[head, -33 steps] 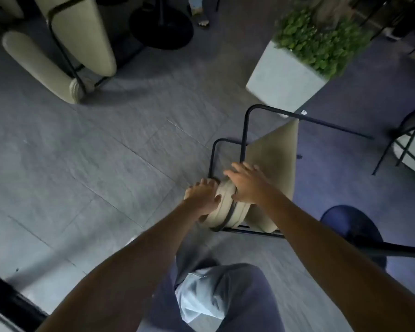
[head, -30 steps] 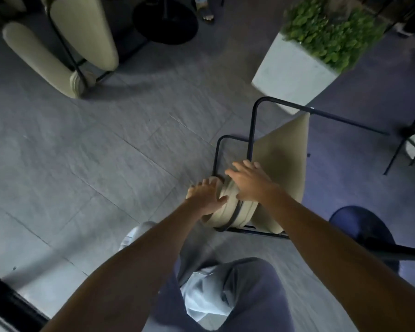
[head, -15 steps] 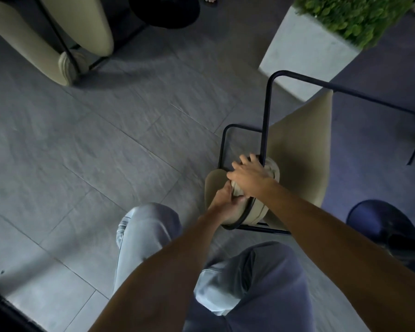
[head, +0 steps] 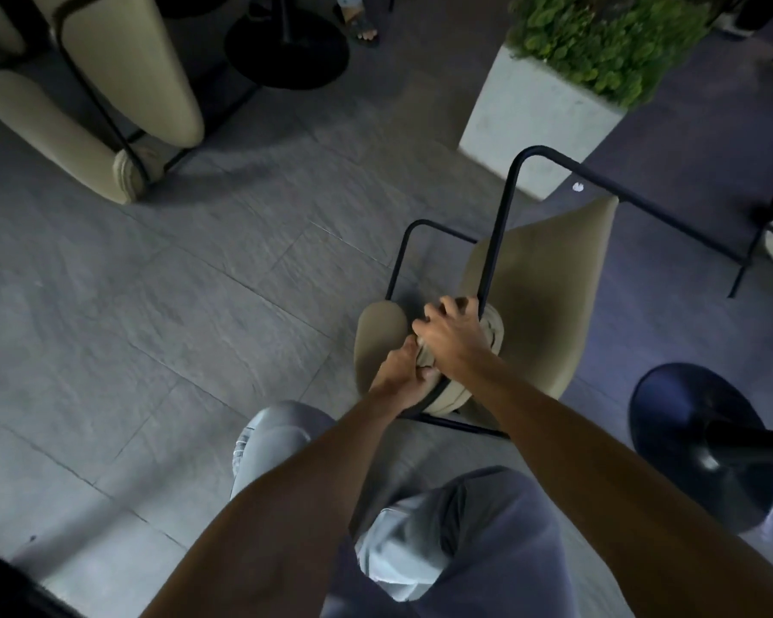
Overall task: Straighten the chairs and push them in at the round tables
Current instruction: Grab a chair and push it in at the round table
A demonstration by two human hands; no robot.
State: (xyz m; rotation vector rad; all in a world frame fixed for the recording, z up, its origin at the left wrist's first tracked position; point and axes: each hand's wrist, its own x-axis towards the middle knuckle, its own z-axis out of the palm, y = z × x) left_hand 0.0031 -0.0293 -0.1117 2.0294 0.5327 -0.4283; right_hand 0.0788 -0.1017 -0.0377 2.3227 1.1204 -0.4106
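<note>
Head camera, looking down: a beige chair [head: 531,314] with a thin black frame [head: 497,243] stands on the grey tiled floor [head: 161,332], just ahead of the person's knees in pale trousers [head: 487,541]. Its seat points away from the person, toward the upper right, and its padded backrest [head: 378,341] is on the near side.

Both hands are on that backrest, touching each other. The left hand [head: 402,372] grips the pad from below and behind, fingers curled into it. The right hand [head: 453,336] lies over the top of the pad, fingers bent round it beside the upright frame tube.

To the right of the chair, near its seat, sits the dark round table base [head: 670,408] with its pole leaning out of frame.

Beyond the chair stands a pale square planter [head: 527,109] filled with a green plant [head: 598,42]. At the upper left a second chair [head: 121,69] of the same kind stands beside another black table foot [head: 286,51], well apart from the held one. A sandalled foot [head: 363,31] shows at the top edge.
</note>
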